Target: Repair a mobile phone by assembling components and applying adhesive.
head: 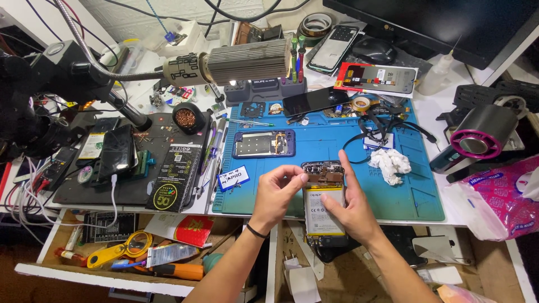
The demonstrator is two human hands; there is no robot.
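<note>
The opened phone, back cover off and battery exposed, sits at lower centre of the frame, held over the front edge of the tabletop. The right hand is clamped along its right side, fingers wrapped around the body. The left hand is pinched together at the phone's upper left corner, fingertips on the exposed board area. Just above lies the blue work mat, carrying a blue phone frame at centre and a crumpled white tissue to the right. A dark phone rests at the mat's upper edge. An open drawer of tools fills the lower left.

Risk: the phone hangs partly beyond the tabletop edge; a loosened right-hand grip would likely drop it. Excess pinch force at the board could tear a connector or flex.
</note>
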